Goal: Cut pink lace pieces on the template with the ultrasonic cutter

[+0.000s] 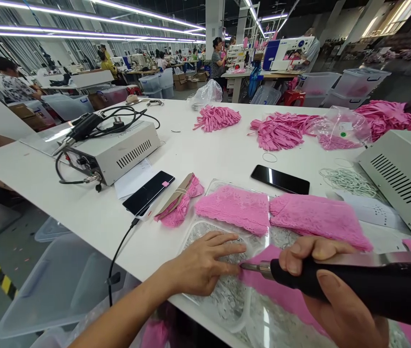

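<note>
A black handheld tool (350,280) with a metal collar and pointed tip is held in my right hand (335,290), its fingers wrapped round the barrel. The tip points left and meets the edge of a pink fabric piece (281,290) on a clear plastic lid (223,309). My left hand (208,263) lies palm down on the lid, fingers spread toward the tip, fingertips beside the fabric edge. Just beyond are two folded pink lace stacks, one at the left (236,208) and one at the right (317,217).
Two phones (149,193) (280,179), a tied lace bundle (180,200) and a control box (118,150) with cables lie beyond my hands. Pink strip piles (218,118), elastic bands (350,181) and another box (404,179) stand farther off. People work at sewing machines behind.
</note>
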Demonstrator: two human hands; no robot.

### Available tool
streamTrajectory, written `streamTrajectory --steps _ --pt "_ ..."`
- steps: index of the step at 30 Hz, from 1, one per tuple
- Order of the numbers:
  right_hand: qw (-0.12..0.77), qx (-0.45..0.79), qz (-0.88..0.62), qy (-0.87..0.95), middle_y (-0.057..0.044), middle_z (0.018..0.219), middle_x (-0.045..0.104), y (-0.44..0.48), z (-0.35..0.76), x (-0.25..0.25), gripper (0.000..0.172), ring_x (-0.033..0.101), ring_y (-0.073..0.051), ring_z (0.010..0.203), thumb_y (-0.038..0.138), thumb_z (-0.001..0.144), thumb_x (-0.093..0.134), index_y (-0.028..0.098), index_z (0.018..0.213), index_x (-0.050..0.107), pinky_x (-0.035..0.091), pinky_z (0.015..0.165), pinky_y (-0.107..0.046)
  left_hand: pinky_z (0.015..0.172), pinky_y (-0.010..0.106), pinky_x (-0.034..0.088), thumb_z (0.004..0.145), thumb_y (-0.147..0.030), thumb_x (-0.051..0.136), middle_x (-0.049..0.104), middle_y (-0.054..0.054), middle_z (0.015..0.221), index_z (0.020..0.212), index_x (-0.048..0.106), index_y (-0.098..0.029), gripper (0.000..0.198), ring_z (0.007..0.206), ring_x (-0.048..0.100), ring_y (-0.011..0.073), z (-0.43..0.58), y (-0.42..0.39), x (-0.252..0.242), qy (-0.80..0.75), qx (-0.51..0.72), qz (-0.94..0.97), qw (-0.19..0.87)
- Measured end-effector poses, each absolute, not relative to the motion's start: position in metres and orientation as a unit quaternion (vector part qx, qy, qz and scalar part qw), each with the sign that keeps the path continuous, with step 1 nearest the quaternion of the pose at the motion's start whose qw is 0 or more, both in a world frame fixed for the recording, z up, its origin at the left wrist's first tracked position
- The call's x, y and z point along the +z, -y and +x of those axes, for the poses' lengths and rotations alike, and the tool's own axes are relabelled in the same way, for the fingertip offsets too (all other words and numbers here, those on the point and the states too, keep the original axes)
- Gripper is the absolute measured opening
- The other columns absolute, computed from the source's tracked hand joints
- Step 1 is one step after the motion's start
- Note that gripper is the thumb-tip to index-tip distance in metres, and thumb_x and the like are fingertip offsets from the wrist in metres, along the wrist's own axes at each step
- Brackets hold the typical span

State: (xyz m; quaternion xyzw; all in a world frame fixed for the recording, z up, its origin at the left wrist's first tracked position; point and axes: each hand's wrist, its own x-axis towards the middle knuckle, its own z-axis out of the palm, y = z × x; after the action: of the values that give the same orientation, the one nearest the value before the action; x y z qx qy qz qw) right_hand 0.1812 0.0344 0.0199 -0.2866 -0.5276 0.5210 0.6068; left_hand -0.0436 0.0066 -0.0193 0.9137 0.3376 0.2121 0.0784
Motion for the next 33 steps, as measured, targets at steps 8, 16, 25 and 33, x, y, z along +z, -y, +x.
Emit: streamTrajectory --steps 8,16,25,33 --pt "0.596 0.558 -0.232 0.528 0.000 0.077 0.059 -0.036 0.181 0.024 0.009 0.060 -0.013 0.061 0.026 0.085 0.068 0.024 0.085 0.059 0.059 0.061 -0.032 0.108 0.044 0.040 0.074 -0.005 0.044 0.055 0.002 0.139 0.105 0.069 -0.022 0.044 0.134 0.043 0.0242 -0.045 -0.005 -0.018 -0.343 0.203 0.913 0.086" --pt "0.654 0.536 -0.321 0.427 0.002 0.078 0.054 -0.056 0.212 0.034 0.017 0.055 -0.012 0.059 0.028 0.072 0.078 0.025 0.078 0.063 0.058 0.060 -0.031 0.111 0.045 0.037 0.082 -0.011 0.043 0.052 0.009 0.142 0.123 0.060 -0.018 0.045 0.137 0.040 0.0253 -0.045 -0.004 -0.012 -0.345 0.194 0.913 0.095" --pt "0.680 0.506 -0.346 0.403 0.002 0.076 0.053 -0.065 0.221 0.028 0.022 0.056 -0.011 0.057 0.028 0.065 0.081 0.022 0.074 0.061 0.057 0.059 -0.030 0.109 0.052 0.037 0.096 -0.048 0.048 0.046 0.012 0.146 0.133 0.055 -0.023 0.045 0.136 0.041 0.0326 -0.046 -0.003 -0.009 -0.351 0.141 0.920 0.109" --pt "0.671 0.506 -0.341 0.421 0.002 0.081 0.052 -0.068 0.220 0.024 0.018 0.058 -0.012 0.061 0.026 0.071 0.077 0.023 0.077 0.060 0.058 0.061 -0.030 0.111 0.049 0.035 0.095 -0.050 0.050 0.046 0.011 0.146 0.132 0.056 -0.024 0.046 0.137 0.040 0.0315 -0.048 -0.003 -0.011 -0.353 0.155 0.916 0.114"
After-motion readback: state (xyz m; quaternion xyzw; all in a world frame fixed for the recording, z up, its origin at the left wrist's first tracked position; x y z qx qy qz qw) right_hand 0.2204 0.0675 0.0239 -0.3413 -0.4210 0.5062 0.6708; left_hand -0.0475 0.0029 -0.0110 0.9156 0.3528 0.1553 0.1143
